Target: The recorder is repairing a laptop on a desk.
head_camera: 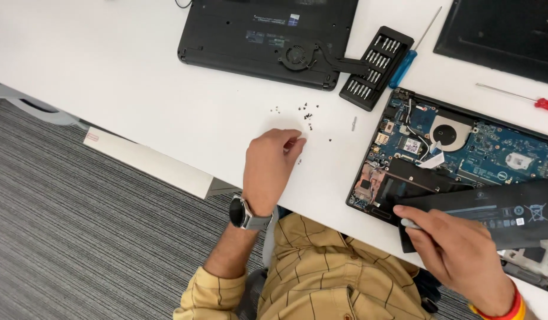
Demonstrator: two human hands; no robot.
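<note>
Left hand (268,169): rested on the white table (137,77), fingertips pinched together at the near edge of the loose screws (306,112); whether one was caught between them couldn't be told.
Screws: tiny, dark, scattered just beyond that hand, up and to its right.
Right hand (460,252): closed on a slim grey tool (409,223) (a small driver, most likely), tip aimed left at the battery's near corner.
Battery (493,213): flat, matte black slab, long axis running left-right, lying tilted over the opened laptop (463,148); the right hand was far nearer.
Laptop: blue circuit board, round fan, bare metal parts.
Bit case (376,66): black, ribbed with steel bits.
</note>
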